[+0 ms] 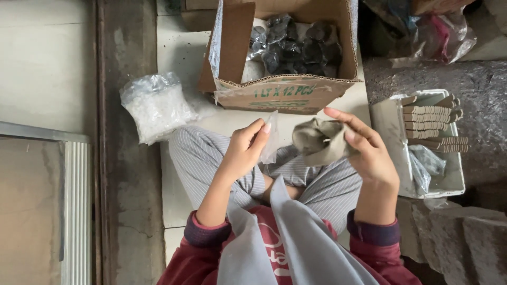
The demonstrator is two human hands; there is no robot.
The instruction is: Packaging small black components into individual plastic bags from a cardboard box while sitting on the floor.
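My left hand (244, 150): pinching a small clear plastic bag (270, 138), thin and see-through.
My right hand (369, 150): fingers curled around a folded grey-brown cardboard piece (319, 141), creased, matte.

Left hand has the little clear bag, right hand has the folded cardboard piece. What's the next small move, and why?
Probably bring the two together and ease the folded cardboard piece toward the mouth of the small clear bag. The left hand pinches the bag upright, the right hand holds the cardboard beside it, and a gap separates them. Whether the bag's mouth is open is unclear.
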